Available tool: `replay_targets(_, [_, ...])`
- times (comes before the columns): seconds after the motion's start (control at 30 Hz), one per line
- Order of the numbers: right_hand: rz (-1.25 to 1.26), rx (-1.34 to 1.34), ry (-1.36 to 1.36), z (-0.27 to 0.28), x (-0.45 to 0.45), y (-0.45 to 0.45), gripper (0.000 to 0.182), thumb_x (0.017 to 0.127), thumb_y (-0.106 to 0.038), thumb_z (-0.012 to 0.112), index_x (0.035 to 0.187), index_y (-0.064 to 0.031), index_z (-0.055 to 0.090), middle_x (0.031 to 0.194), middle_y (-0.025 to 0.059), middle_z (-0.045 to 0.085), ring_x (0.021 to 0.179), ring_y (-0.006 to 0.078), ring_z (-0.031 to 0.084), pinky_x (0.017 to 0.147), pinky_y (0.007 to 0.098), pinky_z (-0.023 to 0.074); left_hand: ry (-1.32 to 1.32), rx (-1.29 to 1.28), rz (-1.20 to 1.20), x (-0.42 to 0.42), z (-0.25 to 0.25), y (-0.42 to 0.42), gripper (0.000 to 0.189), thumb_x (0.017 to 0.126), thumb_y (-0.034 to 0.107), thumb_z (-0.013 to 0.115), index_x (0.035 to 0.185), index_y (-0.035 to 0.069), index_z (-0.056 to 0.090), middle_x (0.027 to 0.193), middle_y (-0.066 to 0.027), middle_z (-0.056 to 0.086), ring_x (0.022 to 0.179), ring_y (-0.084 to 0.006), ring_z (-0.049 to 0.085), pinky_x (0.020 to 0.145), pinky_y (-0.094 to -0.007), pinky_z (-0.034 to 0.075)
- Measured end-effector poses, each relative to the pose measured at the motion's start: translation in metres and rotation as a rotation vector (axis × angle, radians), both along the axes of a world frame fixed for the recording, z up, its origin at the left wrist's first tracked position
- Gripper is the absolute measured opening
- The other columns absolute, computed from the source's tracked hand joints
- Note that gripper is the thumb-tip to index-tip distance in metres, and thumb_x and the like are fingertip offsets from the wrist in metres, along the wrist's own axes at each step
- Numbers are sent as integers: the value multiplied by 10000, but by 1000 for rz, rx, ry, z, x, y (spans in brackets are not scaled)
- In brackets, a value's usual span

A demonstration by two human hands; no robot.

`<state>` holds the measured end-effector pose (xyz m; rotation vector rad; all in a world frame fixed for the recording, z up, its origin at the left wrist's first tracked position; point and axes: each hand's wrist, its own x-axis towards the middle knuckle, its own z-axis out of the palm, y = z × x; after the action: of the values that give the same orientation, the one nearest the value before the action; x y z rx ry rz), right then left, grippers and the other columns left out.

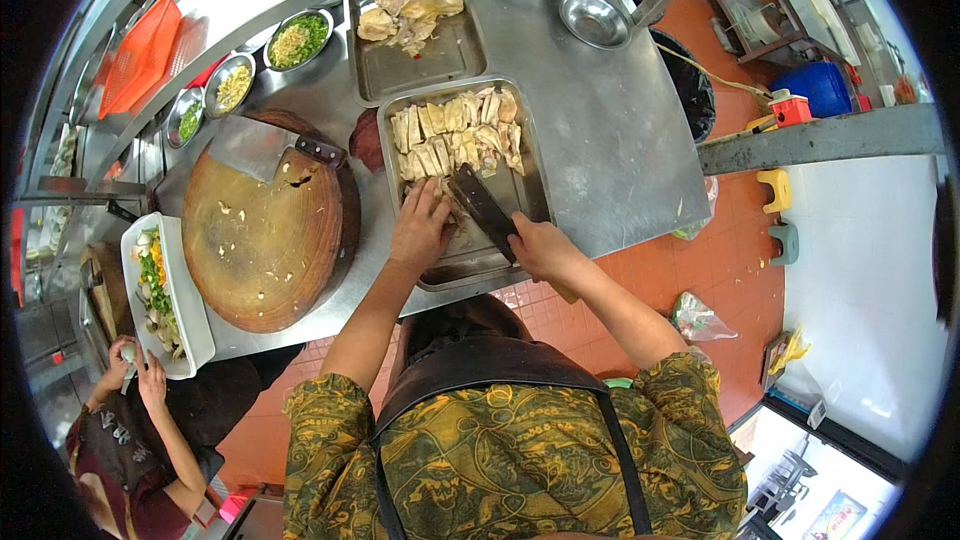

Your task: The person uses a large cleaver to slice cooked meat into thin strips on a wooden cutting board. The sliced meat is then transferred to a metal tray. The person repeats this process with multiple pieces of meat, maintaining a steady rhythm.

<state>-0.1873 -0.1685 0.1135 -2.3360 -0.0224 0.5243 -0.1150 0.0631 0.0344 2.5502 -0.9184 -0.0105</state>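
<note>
My right hand [544, 247] grips a dark-bladed cleaver [484, 210]; the yellowish end of its handle shows below my palm. The blade slants over a rectangular metal tray [536, 157], its tip close to the cut meat. Rows of sliced pale cooked chicken [457, 127], as it appears, fill the far half of this tray. My left hand [421, 229] reaches in at the tray's left side, fingertips down at the nearest slices and just left of the blade. What lies under those fingers is mostly hidden.
Left stands a round wooden chopping block [262, 247] bearing a second cleaver [255, 146] and scraps. Behind is a tray [416, 67] of chicken pieces. Bowls of chopped greens [300, 37] line the steel table [600, 112]. A co-worker's hands [142, 375] work beside a white tub [199, 315].
</note>
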Motion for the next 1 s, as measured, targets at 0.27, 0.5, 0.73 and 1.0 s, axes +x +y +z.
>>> replay_targets(0.27, [-190,140,255,33,7,-7,206,969,-157,488,1046,30,452,663,265,621,521,376,647,511,498,524,-112,-5,-23,-13,3,-2,519,728,287,799,1197,142,630,1449,-157,419,1384,-383,350,1102,-606,288])
replay_targets(0.5, [-140,57,228,15,2,3,206,962,-159,488,1035,33,473,686,292,622,529,396,644,534,514,526,-73,86,1,-10,0,-4,424,808,258,742,1199,141,626,1467,-160,413,1392,-398,346,1116,-591,277])
replay_targets(0.73, [-187,127,260,14,6,1,211,966,-151,488,1077,28,472,701,275,634,540,393,650,521,500,522,-69,16,22,-11,-11,-2,405,781,201,726,1168,131,630,1466,-143,420,1381,-365,358,1126,-579,275])
replay_targets(1.0, [-237,108,235,16,4,-9,219,983,-173,512,1092,8,453,661,185,589,466,285,616,411,412,495,-72,42,7,-6,-1,-7,466,785,222,733,1218,111,601,1439,-134,442,1359,-370,384,1127,-576,276])
